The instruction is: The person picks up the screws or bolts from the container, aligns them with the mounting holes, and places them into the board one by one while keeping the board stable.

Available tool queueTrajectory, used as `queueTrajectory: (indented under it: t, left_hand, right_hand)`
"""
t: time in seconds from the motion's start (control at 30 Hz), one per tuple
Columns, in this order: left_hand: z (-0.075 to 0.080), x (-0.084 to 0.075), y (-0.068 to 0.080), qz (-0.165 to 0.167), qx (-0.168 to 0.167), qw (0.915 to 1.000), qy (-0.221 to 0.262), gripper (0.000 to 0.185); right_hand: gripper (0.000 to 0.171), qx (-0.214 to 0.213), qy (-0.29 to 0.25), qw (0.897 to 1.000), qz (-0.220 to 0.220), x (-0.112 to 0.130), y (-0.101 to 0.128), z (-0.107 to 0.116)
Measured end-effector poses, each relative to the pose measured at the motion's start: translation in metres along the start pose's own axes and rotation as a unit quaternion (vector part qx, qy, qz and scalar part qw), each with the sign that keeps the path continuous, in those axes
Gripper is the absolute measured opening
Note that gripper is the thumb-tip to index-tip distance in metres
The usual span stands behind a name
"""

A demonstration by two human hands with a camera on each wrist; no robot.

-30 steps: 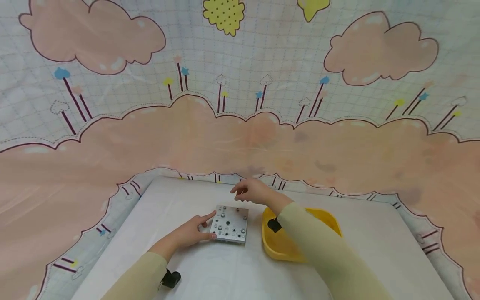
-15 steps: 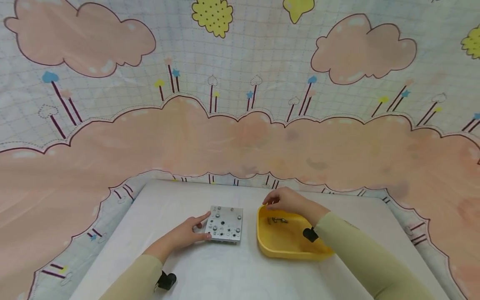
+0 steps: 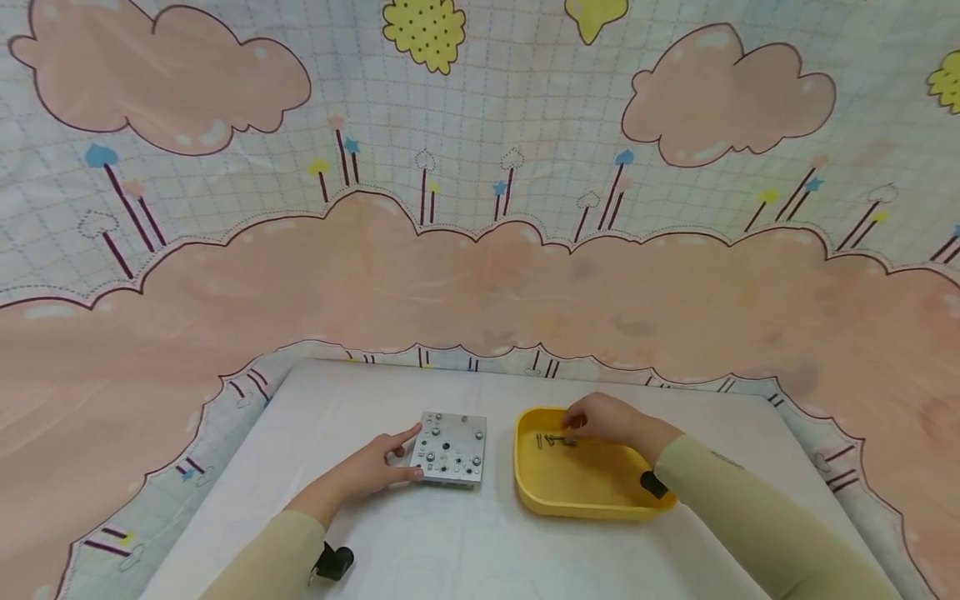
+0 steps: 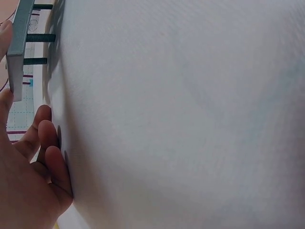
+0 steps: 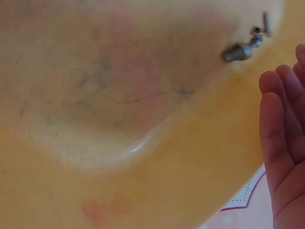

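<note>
A square metal plate (image 3: 450,450) with several screws in its holes lies on the white table (image 3: 450,542). My left hand (image 3: 408,452) holds its left edge between index finger and thumb. The left wrist view shows the plate edge (image 4: 19,43) raised on threaded screw shafts (image 4: 40,37), with my other fingers (image 4: 47,143) curled against the table. My right hand (image 3: 592,423) reaches into the far part of a yellow tray (image 3: 577,500), fingertips just beside loose screws (image 3: 555,440). In the right wrist view the fingers (image 5: 281,124) are straight and hold nothing, apart from the screws (image 5: 243,47).
The tray stands just right of the plate with a narrow gap between them. A patterned cloth (image 3: 480,275) with pink clouds rises behind and around the table. Black wrist cameras (image 3: 333,562) sit on both forearms.
My right hand has moved from above the plate's far edge to the right and down into the yellow tray. The left hand and plate have stayed put.
</note>
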State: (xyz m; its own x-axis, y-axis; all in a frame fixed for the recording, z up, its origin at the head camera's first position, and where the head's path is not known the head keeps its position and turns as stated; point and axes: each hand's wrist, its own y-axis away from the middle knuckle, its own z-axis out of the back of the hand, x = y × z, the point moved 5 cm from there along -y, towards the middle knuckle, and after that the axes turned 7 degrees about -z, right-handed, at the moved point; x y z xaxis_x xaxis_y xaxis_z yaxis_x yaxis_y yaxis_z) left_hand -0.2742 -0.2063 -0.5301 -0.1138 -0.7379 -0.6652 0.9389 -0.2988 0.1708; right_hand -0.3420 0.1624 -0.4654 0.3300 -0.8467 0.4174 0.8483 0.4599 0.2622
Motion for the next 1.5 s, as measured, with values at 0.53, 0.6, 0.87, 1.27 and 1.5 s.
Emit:
queueTrajectory:
  t: [0.53,0.6,0.87,1.27,1.5]
  left_hand:
    - [0.001,-0.006,0.002,0.004,-0.002,1.0000,0.005,0.089]
    - [0.001,-0.006,0.001,0.003,-0.002,1.0000,0.004,0.089]
    - [0.001,-0.005,0.001,0.003,-0.002,1.0000,0.003,0.088]
    - [0.001,-0.005,0.003,0.008,-0.002,1.0000,0.004,0.088]
    - [0.001,-0.004,0.003,0.006,-0.002,1.0000,0.007,0.088]
  right_hand:
    - [0.011,0.016,0.105,0.994,-0.014,0.003,-0.003,-0.016]
    - [0.010,0.012,0.114,0.993,-0.013,0.004,-0.003,-0.017]
    - [0.006,-0.003,0.150,0.989,0.009,0.006,-0.004,-0.023]
    - [0.005,0.001,0.196,0.978,0.070,0.011,-0.008,-0.032]
    - [0.005,0.003,0.209,0.976,0.063,0.010,-0.011,-0.034]
